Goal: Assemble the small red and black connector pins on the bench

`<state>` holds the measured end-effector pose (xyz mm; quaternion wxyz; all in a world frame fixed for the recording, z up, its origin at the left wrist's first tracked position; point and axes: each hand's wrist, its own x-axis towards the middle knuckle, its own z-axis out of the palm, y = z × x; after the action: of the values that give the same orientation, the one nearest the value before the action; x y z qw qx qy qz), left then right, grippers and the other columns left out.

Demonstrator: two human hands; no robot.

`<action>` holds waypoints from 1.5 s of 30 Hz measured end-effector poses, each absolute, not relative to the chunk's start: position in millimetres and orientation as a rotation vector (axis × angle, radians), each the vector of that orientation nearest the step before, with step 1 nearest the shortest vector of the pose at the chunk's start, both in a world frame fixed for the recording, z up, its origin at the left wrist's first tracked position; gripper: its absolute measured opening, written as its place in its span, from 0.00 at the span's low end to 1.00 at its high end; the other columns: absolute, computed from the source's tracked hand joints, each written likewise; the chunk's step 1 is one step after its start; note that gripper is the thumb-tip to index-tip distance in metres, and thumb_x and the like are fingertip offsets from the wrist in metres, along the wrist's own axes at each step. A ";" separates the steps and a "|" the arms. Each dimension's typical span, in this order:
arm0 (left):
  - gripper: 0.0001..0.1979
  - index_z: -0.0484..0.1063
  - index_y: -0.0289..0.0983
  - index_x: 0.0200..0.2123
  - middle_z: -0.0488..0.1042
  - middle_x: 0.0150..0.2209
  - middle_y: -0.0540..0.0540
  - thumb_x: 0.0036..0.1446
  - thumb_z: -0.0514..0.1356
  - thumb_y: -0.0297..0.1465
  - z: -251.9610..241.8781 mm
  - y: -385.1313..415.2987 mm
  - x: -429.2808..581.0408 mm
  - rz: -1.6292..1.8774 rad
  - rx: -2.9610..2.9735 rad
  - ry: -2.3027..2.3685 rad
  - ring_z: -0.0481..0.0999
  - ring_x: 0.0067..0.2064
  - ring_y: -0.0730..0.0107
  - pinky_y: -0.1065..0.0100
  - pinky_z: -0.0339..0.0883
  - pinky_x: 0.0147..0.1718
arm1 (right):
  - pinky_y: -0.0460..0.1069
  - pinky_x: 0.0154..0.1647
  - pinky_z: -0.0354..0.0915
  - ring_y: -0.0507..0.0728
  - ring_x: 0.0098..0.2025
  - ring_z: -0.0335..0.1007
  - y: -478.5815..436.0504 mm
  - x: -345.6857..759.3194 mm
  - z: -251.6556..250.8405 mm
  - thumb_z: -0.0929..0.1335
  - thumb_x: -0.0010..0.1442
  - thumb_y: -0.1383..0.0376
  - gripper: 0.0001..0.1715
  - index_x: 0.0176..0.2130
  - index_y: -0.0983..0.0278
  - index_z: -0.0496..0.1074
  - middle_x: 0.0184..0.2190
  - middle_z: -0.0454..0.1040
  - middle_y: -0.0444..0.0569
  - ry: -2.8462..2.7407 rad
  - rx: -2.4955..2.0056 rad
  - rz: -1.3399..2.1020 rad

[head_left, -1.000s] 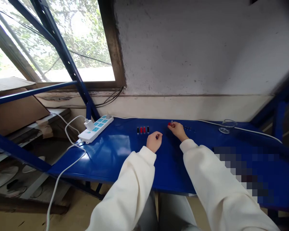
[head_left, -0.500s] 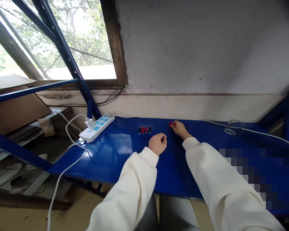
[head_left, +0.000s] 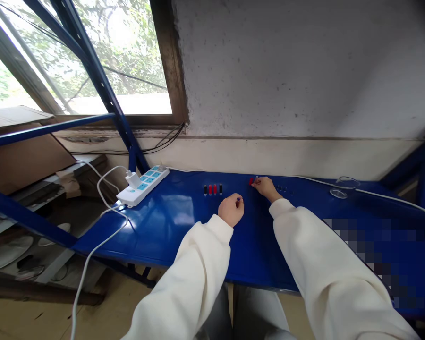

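My left hand [head_left: 231, 210] is closed in a loose curl just above the blue tabletop [head_left: 156, 231]; whatever lies inside it, if anything, is hidden. Farther back, the fingertips of my right hand [head_left: 266, 188] pinch at a small red piece [head_left: 250, 181] near the wall side. A pale tip shows just above those fingers, too small to name. To the left of both hands stands a short row of small cylindrical pieces with pale or clear lower ends: a black piece [head_left: 205, 190], two red pieces [head_left: 212, 190] and another black piece [head_left: 220, 189].
Several tiny clear or metallic bits [head_left: 282, 189] lie right of my right hand. A clear glass cup [head_left: 340, 192] lies farther right, by a white cable [head_left: 382, 194]. A white power strip [head_left: 143, 186] with a plugged-in adapter occupies the left end. A blue metal frame [head_left: 106, 94] rises there.
My right hand has shifted slightly left and its fingers have turned a little, uncovering a pale tip beside the red piece. My left hand is nearly still.
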<state>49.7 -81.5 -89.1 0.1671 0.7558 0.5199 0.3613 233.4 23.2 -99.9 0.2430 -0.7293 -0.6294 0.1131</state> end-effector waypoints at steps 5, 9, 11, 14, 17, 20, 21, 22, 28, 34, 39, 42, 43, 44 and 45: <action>0.21 0.59 0.36 0.53 0.74 0.30 0.44 0.55 0.48 0.33 -89.0 -80.0 47.8 0.933 2.131 1.650 0.73 0.31 0.64 0.68 0.62 0.28 | 0.45 0.33 0.62 0.54 0.33 0.70 22.7 233.3 -99.2 0.69 0.48 0.66 0.06 0.29 0.68 0.74 0.28 0.75 0.51 -1.709 -1.985 0.321; 0.31 0.43 0.36 0.61 0.74 0.32 0.41 0.55 0.48 0.33 -86.1 -76.6 41.7 0.856 2.130 1.823 0.74 0.32 0.61 0.67 0.63 0.29 | 0.45 0.33 0.62 0.54 0.33 0.70 21.0 231.9 -94.8 0.69 0.47 0.66 0.08 0.30 0.68 0.73 0.29 0.74 0.51 -1.717 -2.043 0.350; 0.32 0.38 0.36 0.62 0.74 0.32 0.40 0.56 0.47 0.33 -84.6 -73.8 38.3 0.836 2.105 1.878 0.74 0.32 0.59 0.66 0.63 0.30 | 0.45 0.32 0.62 0.55 0.33 0.71 18.1 231.8 -89.9 0.70 0.47 0.66 0.09 0.31 0.69 0.73 0.29 0.74 0.51 -1.720 -2.082 0.384; 0.33 0.37 0.35 0.62 0.74 0.33 0.38 0.56 0.48 0.33 -83.0 -69.1 34.3 0.817 2.059 1.929 0.75 0.33 0.58 0.65 0.63 0.32 | 0.46 0.32 0.62 0.56 0.35 0.71 8.7 231.3 -80.3 0.70 0.45 0.65 0.13 0.33 0.69 0.73 0.31 0.75 0.54 -1.700 -2.138 0.395; 0.33 0.39 0.35 0.62 0.74 0.34 0.38 0.55 0.48 0.33 -83.0 -65.2 32.3 0.795 2.028 1.974 0.75 0.33 0.57 0.64 0.63 0.33 | 0.47 0.32 0.62 0.59 0.36 0.71 -10.3 225.1 -71.6 0.69 0.47 0.64 0.13 0.34 0.70 0.74 0.32 0.75 0.58 -1.645 -2.203 0.315; 0.32 0.39 0.36 0.62 0.74 0.35 0.38 0.56 0.48 0.34 -84.7 -62.6 31.6 0.784 2.021 2.003 0.75 0.34 0.58 0.63 0.63 0.34 | 0.47 0.31 0.61 0.58 0.34 0.71 -37.5 209.2 -66.7 0.66 0.51 0.62 0.11 0.33 0.66 0.74 0.31 0.75 0.55 -1.690 -2.045 0.272; 0.32 0.40 0.37 0.62 0.74 0.35 0.38 0.56 0.48 0.33 -85.5 -62.0 31.5 0.781 2.024 2.006 0.75 0.34 0.58 0.63 0.64 0.34 | 0.47 0.31 0.61 0.57 0.34 0.71 -46.8 202.5 -66.1 0.65 0.53 0.61 0.12 0.33 0.65 0.74 0.30 0.75 0.53 -1.706 -1.984 0.264; 0.31 0.41 0.37 0.62 0.74 0.36 0.38 0.56 0.48 0.33 -86.3 -61.5 31.5 0.782 2.028 2.007 0.75 0.35 0.58 0.63 0.64 0.35 | 0.47 0.31 0.61 0.57 0.33 0.71 -55.4 195.6 -65.9 0.63 0.54 0.60 0.12 0.33 0.63 0.74 0.30 0.75 0.52 -1.723 -1.925 0.251; 0.19 0.58 0.39 0.53 0.71 0.42 0.38 0.58 0.45 0.32 -90.8 -57.2 31.1 0.908 2.070 1.952 0.74 0.38 0.59 0.64 0.64 0.35 | 0.47 0.32 0.61 0.56 0.33 0.70 -82.8 170.2 -70.4 0.61 0.55 0.62 0.12 0.32 0.62 0.73 0.28 0.75 0.48 -1.795 -1.706 0.191; 0.08 0.66 0.36 0.37 0.74 0.33 0.41 0.57 0.50 0.31 -95.6 -46.8 34.1 1.229 1.833 1.610 0.74 0.36 0.66 0.68 0.65 0.35 | 0.46 0.32 0.60 0.54 0.32 0.69 -85.6 167.3 -78.3 0.60 0.56 0.62 0.12 0.32 0.62 0.70 0.29 0.74 0.48 -1.737 -1.641 0.219; 0.08 0.63 0.33 0.34 0.75 0.31 0.43 0.54 0.52 0.32 -87.0 -52.2 39.1 1.320 1.317 1.113 0.66 0.17 0.80 0.74 0.60 0.19 | 0.46 0.32 0.59 0.55 0.31 0.68 -85.3 165.0 -81.2 0.55 0.60 0.55 0.18 0.33 0.62 0.66 0.28 0.72 0.49 -1.585 -1.638 0.342; 0.10 0.64 0.32 0.35 0.75 0.33 0.41 0.51 0.56 0.32 -80.4 -60.1 40.5 1.279 1.201 0.967 0.66 0.15 0.82 0.77 0.54 0.15 | 0.46 0.31 0.58 0.54 0.29 0.66 -85.8 164.2 -81.3 0.51 0.60 0.50 0.24 0.29 0.61 0.64 0.25 0.70 0.48 -1.540 -1.560 0.432; 0.11 0.64 0.32 0.35 0.75 0.33 0.41 0.50 0.57 0.33 -79.2 -62.1 40.8 1.257 1.202 0.934 0.66 0.16 0.82 0.77 0.52 0.14 | 0.46 0.30 0.58 0.54 0.28 0.66 -86.0 164.1 -81.4 0.51 0.59 0.48 0.26 0.27 0.61 0.63 0.24 0.70 0.47 -1.525 -1.524 0.445; 0.12 0.65 0.32 0.36 0.75 0.33 0.41 0.50 0.57 0.34 -78.5 -63.6 40.9 1.233 1.214 0.905 0.67 0.16 0.81 0.77 0.50 0.14 | 0.46 0.29 0.58 0.54 0.27 0.65 -85.9 164.1 -81.6 0.50 0.59 0.47 0.27 0.26 0.61 0.62 0.23 0.69 0.47 -1.506 -1.491 0.450; 0.13 0.65 0.32 0.36 0.75 0.33 0.41 0.49 0.58 0.35 -78.3 -64.5 41.0 1.211 1.230 0.881 0.67 0.16 0.81 0.77 0.49 0.14 | 0.46 0.28 0.57 0.53 0.26 0.64 -85.7 164.3 -82.0 0.50 0.58 0.46 0.28 0.25 0.61 0.61 0.22 0.68 0.46 -1.484 -1.461 0.448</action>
<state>41.0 -64.5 -78.3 0.5660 0.5233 0.3747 0.5152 164.3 -85.7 -82.0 0.4846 -0.6000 -0.6093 0.1841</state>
